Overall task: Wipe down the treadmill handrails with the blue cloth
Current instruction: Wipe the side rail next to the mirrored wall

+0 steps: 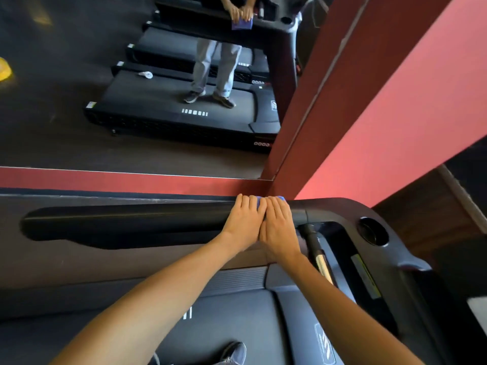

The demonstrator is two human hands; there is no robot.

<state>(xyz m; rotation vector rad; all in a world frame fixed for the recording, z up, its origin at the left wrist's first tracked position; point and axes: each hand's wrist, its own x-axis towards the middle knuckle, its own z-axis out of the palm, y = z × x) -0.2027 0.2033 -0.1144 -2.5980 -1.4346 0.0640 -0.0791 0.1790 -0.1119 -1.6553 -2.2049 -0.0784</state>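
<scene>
A long black treadmill handrail (126,219) runs left to right across the middle of the head view. My left hand (243,221) and my right hand (278,227) lie side by side on its right end, fingers curled over the far side. Both press the blue cloth (261,199) onto the rail. Only a small edge of the cloth shows past my fingertips; my hands hide the remainder. The wall mirror reflects the cloth (242,24) hanging below the two hands.
The console (395,233) with a round cup holder (373,231) sits to the right of my hands. A short grip with a metal sensor (320,255) lies just right of my right wrist. A red wall (382,114) and mirror (79,75) stand behind the rail. The belt (237,317) is below.
</scene>
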